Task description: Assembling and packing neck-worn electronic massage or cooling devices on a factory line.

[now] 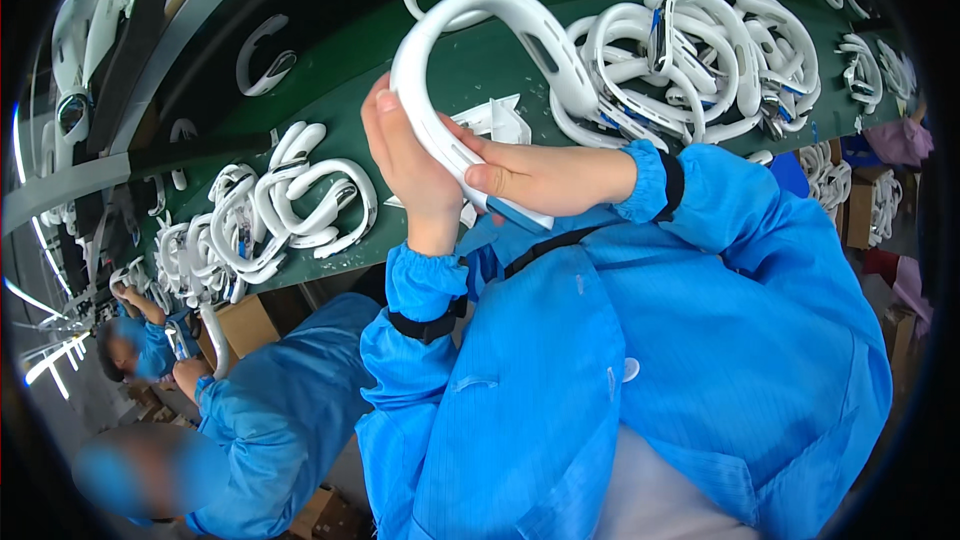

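Both hands hold a white U-shaped neck fan [412,60] up over the table's near edge. My left hand [410,160] is wrapped round the outer side of its curve, fingers pointing up. My right hand [550,176] grips the lower arm of the fan, thumb lying across it near a blue-grey end piece. The far arm, with a dark oval slot, hangs toward a heap of similar neck fans [720,50] on the right. White paper-like pieces [497,122] lie on the table behind my hands.
The green table [330,110] carries another pile of white neck fans [290,200] on the left, and single ones [265,55] farther back. At lower left a co-worker in a blue coat [290,410] sits close by. Cardboard boxes [860,205] stand at right.
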{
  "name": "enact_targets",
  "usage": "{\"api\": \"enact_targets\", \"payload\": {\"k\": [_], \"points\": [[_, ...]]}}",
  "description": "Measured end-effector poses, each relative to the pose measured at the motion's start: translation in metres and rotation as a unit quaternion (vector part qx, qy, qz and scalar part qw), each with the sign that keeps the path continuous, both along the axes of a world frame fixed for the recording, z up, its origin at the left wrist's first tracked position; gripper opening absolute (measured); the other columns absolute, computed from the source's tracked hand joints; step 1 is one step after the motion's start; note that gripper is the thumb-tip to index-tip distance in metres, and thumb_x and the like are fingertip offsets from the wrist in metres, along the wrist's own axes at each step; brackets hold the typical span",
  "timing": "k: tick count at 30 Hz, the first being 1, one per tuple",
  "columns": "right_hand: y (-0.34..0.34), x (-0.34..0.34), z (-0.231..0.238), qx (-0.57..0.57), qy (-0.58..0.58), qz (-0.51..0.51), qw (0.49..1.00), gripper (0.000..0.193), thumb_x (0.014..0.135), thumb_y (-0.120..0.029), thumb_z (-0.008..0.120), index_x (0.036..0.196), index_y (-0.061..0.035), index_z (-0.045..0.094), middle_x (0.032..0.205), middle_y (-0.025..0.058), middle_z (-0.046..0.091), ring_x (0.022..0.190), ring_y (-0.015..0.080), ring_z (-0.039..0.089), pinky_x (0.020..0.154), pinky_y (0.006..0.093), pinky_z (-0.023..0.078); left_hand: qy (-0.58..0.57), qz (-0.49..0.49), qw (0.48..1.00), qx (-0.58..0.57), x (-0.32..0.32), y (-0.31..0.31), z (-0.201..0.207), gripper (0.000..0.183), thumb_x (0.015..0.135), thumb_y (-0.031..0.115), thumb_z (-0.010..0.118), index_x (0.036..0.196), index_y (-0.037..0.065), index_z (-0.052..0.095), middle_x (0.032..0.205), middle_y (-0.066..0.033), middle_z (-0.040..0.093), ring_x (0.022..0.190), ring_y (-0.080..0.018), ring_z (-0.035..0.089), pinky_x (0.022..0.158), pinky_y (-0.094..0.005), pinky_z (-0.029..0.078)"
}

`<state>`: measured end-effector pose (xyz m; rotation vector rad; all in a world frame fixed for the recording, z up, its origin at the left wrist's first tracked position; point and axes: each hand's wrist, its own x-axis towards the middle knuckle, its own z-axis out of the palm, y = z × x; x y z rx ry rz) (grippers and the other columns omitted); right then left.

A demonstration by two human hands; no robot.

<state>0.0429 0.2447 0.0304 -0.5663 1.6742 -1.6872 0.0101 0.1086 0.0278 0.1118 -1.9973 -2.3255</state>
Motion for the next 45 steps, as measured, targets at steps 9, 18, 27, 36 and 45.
{"api": "enact_targets", "payload": {"k": [9, 18, 27, 36, 45], "points": [[-0.003, 0.000, -0.023, -0.102, -0.059, 0.008, 0.993, 0.051, 0.097, -0.037, 0.030, 0.135, -0.0030, 0.025, 0.099, 0.0089, 0.053, 0.081, 0.0121, 0.054, 0.075, 0.0254, 0.047, -0.199, -0.160, 0.955, 0.151, -0.008, -0.013, 0.014, 0.060, 0.094, 0.050, 0.021, 0.073, 0.002, 0.052, 0.049, -0.0091, 0.049, 0.044, -0.0206, 0.049, 0.045, -0.0305, 0.042], [-0.009, 0.000, -0.012, -0.002, 0.051, -0.067, 0.996, 0.055, 0.098, -0.031, 0.028, 0.141, -0.0003, 0.012, 0.137, 0.0204, 0.033, 0.126, 0.0249, 0.035, 0.101, 0.0331, 0.030, -0.093, -0.012, 0.996, 0.002, -0.007, -0.004, -0.004, 0.056, 0.093, 0.044, 0.021, 0.064, 0.005, 0.048, 0.046, -0.0097, 0.047, 0.042, -0.0196, 0.048, 0.043, -0.0289, 0.041], [0.004, -0.002, -0.021, -0.072, -0.094, 0.029, 0.993, 0.054, 0.097, -0.038, 0.032, 0.136, -0.0020, 0.028, 0.117, 0.0086, 0.047, 0.104, 0.0139, 0.044, 0.089, 0.0259, 0.039, -0.136, -0.157, 0.956, 0.208, -0.001, -0.017, 0.006, 0.060, 0.092, 0.049, 0.020, 0.070, 0.003, 0.049, 0.053, -0.0125, 0.050, 0.049, -0.0239, 0.051, 0.047, -0.0320, 0.042], [0.012, 0.010, -0.021, -0.091, -0.018, 0.044, 0.995, 0.045, 0.098, -0.032, 0.034, 0.131, -0.0006, 0.037, 0.112, 0.0109, 0.052, 0.102, 0.0176, 0.048, 0.092, 0.0294, 0.037, -0.089, -0.125, 0.987, -0.045, 0.019, -0.002, 0.026, 0.062, 0.093, 0.052, 0.020, 0.078, 0.001, 0.051, 0.052, -0.0109, 0.050, 0.049, -0.0205, 0.053, 0.046, -0.0293, 0.043], [0.010, 0.000, -0.004, -0.084, -0.101, 0.040, 0.990, 0.058, 0.098, -0.035, 0.030, 0.142, -0.0017, 0.012, 0.132, 0.0121, 0.037, 0.119, 0.0181, 0.036, 0.100, 0.0279, 0.030, -0.128, -0.022, 0.988, 0.088, 0.010, -0.006, 0.008, 0.052, 0.093, 0.047, 0.025, 0.074, 0.005, 0.049, 0.050, -0.0093, 0.048, 0.043, -0.0217, 0.049, 0.043, -0.0313, 0.043]]}}
